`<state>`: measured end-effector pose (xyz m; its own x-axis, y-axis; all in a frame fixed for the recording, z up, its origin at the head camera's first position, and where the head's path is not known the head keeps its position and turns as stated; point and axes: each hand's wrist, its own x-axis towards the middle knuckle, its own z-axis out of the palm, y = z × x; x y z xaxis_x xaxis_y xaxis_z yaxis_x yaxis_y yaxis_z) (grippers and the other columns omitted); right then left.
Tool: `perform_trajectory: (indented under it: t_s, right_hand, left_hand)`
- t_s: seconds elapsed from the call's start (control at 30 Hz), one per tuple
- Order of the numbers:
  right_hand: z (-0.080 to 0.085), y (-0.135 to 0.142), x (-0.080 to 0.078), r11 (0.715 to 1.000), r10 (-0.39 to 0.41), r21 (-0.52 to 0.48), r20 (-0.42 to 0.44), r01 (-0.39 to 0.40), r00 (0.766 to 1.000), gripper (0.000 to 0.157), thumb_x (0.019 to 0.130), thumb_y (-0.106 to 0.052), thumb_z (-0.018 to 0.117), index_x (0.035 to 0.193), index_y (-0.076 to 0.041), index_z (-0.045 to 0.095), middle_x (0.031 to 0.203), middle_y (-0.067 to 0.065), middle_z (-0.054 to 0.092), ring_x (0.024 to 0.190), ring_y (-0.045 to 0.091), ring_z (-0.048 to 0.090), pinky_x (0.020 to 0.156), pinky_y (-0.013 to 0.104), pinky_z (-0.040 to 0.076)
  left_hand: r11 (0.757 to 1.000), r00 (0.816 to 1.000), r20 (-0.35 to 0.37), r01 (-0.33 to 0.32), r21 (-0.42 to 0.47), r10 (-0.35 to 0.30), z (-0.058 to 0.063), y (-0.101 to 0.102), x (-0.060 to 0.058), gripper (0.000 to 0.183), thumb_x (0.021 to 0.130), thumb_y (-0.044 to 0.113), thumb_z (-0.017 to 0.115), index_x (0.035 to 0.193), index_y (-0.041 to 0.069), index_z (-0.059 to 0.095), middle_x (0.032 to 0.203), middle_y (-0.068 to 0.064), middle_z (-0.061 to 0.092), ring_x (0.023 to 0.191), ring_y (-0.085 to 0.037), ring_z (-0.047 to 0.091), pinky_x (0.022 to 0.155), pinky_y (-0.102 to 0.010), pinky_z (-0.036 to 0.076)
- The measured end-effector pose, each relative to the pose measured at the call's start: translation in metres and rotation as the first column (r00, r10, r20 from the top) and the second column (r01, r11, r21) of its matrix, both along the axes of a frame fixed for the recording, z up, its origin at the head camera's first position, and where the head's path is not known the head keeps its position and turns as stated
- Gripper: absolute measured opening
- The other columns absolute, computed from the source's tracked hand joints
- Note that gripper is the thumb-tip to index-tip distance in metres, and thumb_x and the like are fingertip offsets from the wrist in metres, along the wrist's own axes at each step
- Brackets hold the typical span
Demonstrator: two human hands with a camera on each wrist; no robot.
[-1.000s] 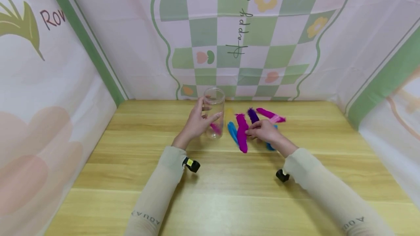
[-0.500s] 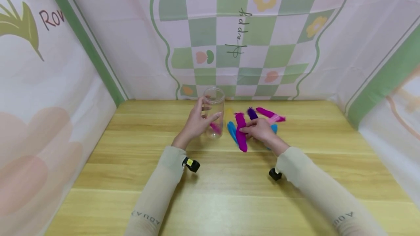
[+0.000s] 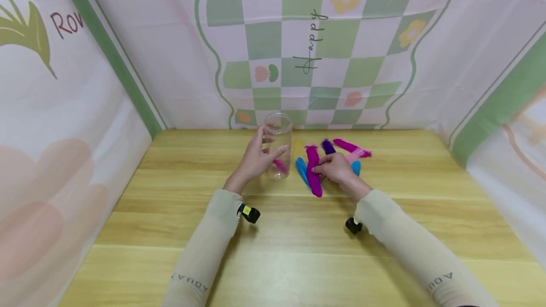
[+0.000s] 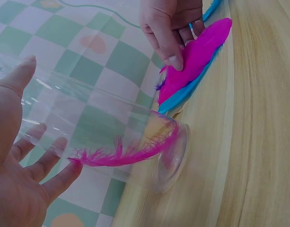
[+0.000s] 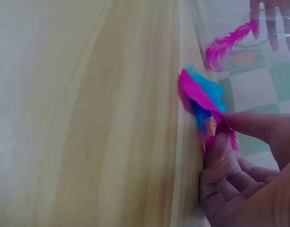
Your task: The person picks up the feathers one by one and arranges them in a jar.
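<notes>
On the table stands a clear, tall jar (image 3: 279, 129), its mouth facing up. My left hand (image 3: 255, 158) holds it from the left, the thumb on the near side and the fingers behind. One frayed magenta feather (image 4: 121, 158) lies inside, curving up from the bottom. To the right of the jar, my right hand (image 3: 341, 169) pinches a broad magenta feather (image 3: 314, 184) between thumb and fingers. Beneath that feather is a blue feather (image 4: 186, 92). Whether the pinched feather touches the table cannot be told.
Around my right hand lie a purple feather (image 3: 327, 146), another magenta feather (image 3: 347, 146), a light pink one (image 3: 355, 155) and a blue one (image 3: 356, 167). A pale yellow feather (image 3: 298, 147) lies by the jar. Patterned cloth (image 3: 298, 41) hangs behind the wooden table (image 3: 290, 250).
My right hand has moved a little left, and its fingers have come onto the broad magenta feather, which shifted slightly. My left hand and the jar have stayed in place.
</notes>
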<state>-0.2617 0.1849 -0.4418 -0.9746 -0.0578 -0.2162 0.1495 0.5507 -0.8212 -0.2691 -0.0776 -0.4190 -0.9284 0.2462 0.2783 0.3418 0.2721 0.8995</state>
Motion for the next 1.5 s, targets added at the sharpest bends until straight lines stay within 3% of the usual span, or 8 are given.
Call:
perform_trajectory:
  t_s: [0.3, 0.43, 0.7, 0.93, 1.27, 1.5]
  right_hand:
    - [0.005, 0.003, 0.002, 0.996, 0.057, -0.064, 0.044, -0.055, 0.997, 0.039, 0.096, -0.014, 0.072, 0.126, 0.010, 0.062, 0.097, 0.010, 0.071, 0.076, 0.013, 0.067, 0.063, 0.026, 0.050]
    - [0.006, 0.005, 0.004, 0.991, 0.076, -0.116, 0.063, -0.068, 0.995, 0.039, 0.097, -0.012, 0.070, 0.128, 0.011, 0.060, 0.095, 0.008, 0.071, 0.075, 0.010, 0.066, 0.064, 0.025, 0.050]
    - [0.009, 0.009, 0.007, 0.969, 0.100, -0.235, 0.074, -0.080, 0.992, 0.016, 0.099, -0.010, 0.066, 0.104, 0.004, 0.061, 0.080, 0.002, 0.065, 0.073, 0.014, 0.062, 0.063, 0.027, 0.049]
    - [0.020, 0.012, 0.008, 0.961, 0.114, -0.260, 0.040, -0.099, 0.993, 0.018, 0.100, -0.012, 0.066, 0.092, -0.002, 0.053, 0.064, -0.004, 0.051, 0.065, 0.013, 0.055, 0.064, 0.030, 0.048]
    - [0.032, 0.011, 0.008, 0.942, 0.133, -0.316, 0.047, -0.111, 0.990, 0.018, 0.100, -0.008, 0.064, 0.105, 0.004, 0.052, 0.074, -0.003, 0.055, 0.062, 0.009, 0.051, 0.064, 0.026, 0.050]
    - [0.042, 0.013, 0.007, 0.946, 0.135, -0.303, 0.031, -0.119, 0.990, 0.031, 0.101, -0.008, 0.062, 0.121, 0.013, 0.050, 0.091, 0.001, 0.057, 0.074, 0.011, 0.057, 0.067, 0.026, 0.054]
  left_hand:
    - [1.000, 1.000, -0.002, 0.011, 0.008, -0.011, 0.000, 0.000, 0.000, 0.056, 0.092, 0.042, 0.077, 0.131, 0.020, 0.042, 0.137, -0.012, 0.050, 0.132, -0.043, 0.052, 0.102, -0.051, 0.052]
    - [1.000, 1.000, -0.010, 0.011, 0.010, -0.011, -0.001, 0.000, 0.000, 0.058, 0.093, 0.043, 0.076, 0.133, 0.020, 0.042, 0.134, -0.009, 0.050, 0.131, -0.042, 0.053, 0.102, -0.051, 0.052]
    - [1.000, 1.000, -0.007, 0.004, 0.004, -0.004, -0.002, 0.000, 0.001, 0.061, 0.092, 0.043, 0.076, 0.137, 0.020, 0.041, 0.134, -0.007, 0.050, 0.131, -0.040, 0.054, 0.102, -0.050, 0.052]
    - [1.000, 1.000, -0.003, -0.002, 0.003, 0.002, -0.001, 0.000, 0.000, 0.062, 0.092, 0.044, 0.076, 0.137, 0.021, 0.041, 0.133, -0.007, 0.051, 0.131, -0.040, 0.054, 0.103, -0.049, 0.051]
    - [1.000, 1.000, -0.002, 0.003, 0.001, -0.003, -0.002, 0.000, 0.000, 0.058, 0.092, 0.043, 0.077, 0.131, 0.018, 0.043, 0.137, -0.018, 0.051, 0.129, -0.040, 0.055, 0.102, -0.050, 0.052]
    - [1.000, 1.000, -0.006, 0.001, 0.002, -0.001, -0.002, 0.001, 0.000, 0.058, 0.091, 0.043, 0.077, 0.131, 0.019, 0.043, 0.135, -0.011, 0.054, 0.128, -0.036, 0.055, 0.101, -0.049, 0.052]
